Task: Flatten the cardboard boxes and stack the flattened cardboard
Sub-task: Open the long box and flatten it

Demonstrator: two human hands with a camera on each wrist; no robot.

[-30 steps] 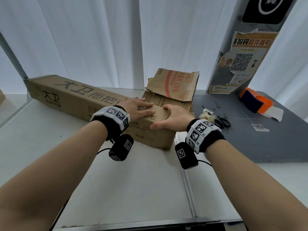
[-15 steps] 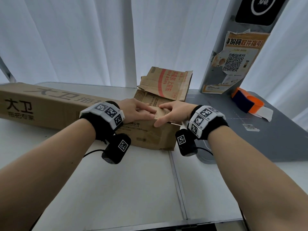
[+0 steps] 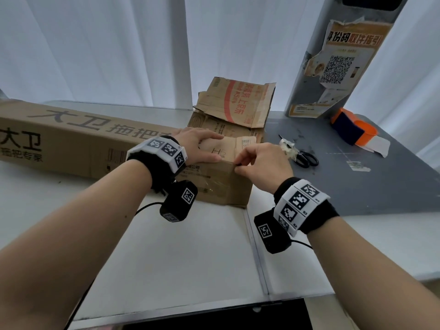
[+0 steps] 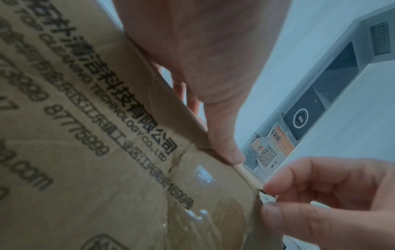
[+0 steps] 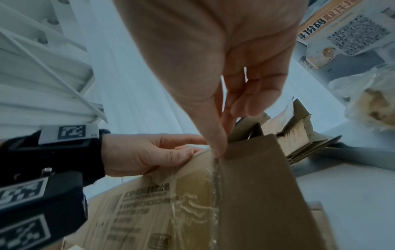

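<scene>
On long box (image 3: 71, 136), flat left hand (image 3: 197, 146); right hand (image 3: 259, 163) fingers (image 4: 284, 214) pinching tape (image 4: 267, 197).

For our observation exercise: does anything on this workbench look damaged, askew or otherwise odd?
Yes. The poster on the grey pillar is torn and peeling along its top and left edges. The long box has wrinkled tape at its end, where the right hand pinches the corner edge while the left hand rests on top.

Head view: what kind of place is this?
Probably a parcel pickup or packing spot. A grey kiosk post carries a torn QR-code poster; used cardboard boxes lie on the table, with scissors beside them.
</scene>
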